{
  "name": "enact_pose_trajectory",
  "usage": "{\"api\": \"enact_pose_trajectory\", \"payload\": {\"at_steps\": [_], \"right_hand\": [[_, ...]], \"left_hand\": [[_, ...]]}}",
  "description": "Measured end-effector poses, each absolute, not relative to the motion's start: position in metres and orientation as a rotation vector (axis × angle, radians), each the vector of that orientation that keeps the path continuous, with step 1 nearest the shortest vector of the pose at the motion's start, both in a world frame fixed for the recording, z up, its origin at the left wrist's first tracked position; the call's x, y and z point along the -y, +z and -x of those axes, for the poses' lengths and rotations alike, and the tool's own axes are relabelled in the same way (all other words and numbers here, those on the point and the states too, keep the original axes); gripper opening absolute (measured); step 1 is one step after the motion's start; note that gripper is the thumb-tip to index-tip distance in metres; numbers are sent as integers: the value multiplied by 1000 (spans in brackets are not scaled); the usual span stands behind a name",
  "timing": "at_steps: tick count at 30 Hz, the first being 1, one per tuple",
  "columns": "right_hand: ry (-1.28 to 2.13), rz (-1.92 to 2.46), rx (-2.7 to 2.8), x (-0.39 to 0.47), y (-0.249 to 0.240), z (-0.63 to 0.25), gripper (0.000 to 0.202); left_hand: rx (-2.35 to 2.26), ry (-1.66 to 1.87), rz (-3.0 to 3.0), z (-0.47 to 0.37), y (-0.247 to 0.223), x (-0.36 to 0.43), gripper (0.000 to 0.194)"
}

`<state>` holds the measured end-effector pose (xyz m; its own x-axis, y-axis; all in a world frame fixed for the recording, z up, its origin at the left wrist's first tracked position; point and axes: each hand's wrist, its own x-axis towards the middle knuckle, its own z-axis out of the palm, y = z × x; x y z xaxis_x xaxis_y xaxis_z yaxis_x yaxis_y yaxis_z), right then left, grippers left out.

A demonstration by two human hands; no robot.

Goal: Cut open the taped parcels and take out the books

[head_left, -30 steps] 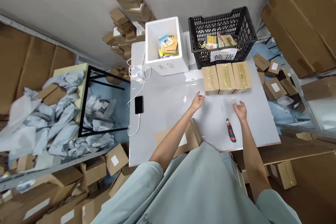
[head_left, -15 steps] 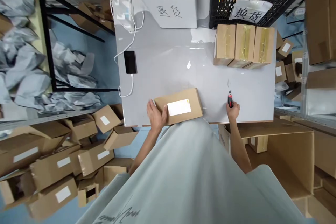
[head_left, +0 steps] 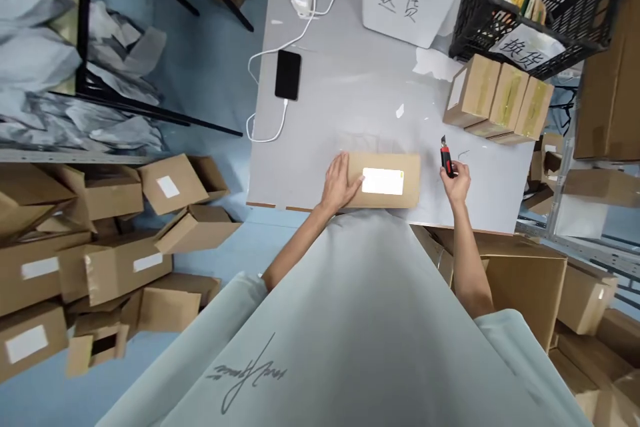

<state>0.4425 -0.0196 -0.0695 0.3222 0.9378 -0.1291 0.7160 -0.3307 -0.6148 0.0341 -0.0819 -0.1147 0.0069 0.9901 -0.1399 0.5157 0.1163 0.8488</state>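
A closed cardboard box [head_left: 356, 201] with a white label [head_left: 383, 181] lies flat at the table's front edge, against my shirt. My left hand [head_left: 339, 181] grips its left end, thumb on the top face and fingers along the far left corner. To the right of the box, my right hand [head_left: 456, 181] is closed around a red and black utility knife [head_left: 447, 157]. The blade end points away from me, above the tabletop and apart from the box.
Three taped boxes [head_left: 510, 97] stand at the right, before a black crate [head_left: 530, 20] of books. A white bin [head_left: 400, 13] is at the back; a phone [head_left: 288, 75] on a white cable lies left. Opened cartons [head_left: 125, 267] crowd the lower left; a big carton [head_left: 525, 293] sits lower right.
The labelled box has turned from slanted to nearly square with the table edge, my left hand staying on its left end. The knife remains in my right hand. The camera view has rotated.
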Motion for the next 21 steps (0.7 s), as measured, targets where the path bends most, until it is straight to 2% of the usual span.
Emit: {"api": "enact_pose_trajectory", "payload": {"at_steps": [4,7,11,15,17,21], "right_hand": [[676,1948,1659,20,-39,-416,37],[752,1977,1688,20,-34,-397,37],[991,2122,1267,29,-46,-377,30],[1098,2200,901,57,-58,-366,31],[1101,2245,844,76,-60,-361,38],[1136,2264,765,106,-58,-350,50]], "left_hand": [[-1528,725,-1511,-16,-117,94,122],[-1523,664,-1430,-2,-120,99,118],[-1445,574,-1305,12,-121,95,111],[-1135,520,-1155,18,-118,91,112],[-967,507,-1074,18,-117,93,118],[-879,526,-1056,18,-124,101,152]]}}
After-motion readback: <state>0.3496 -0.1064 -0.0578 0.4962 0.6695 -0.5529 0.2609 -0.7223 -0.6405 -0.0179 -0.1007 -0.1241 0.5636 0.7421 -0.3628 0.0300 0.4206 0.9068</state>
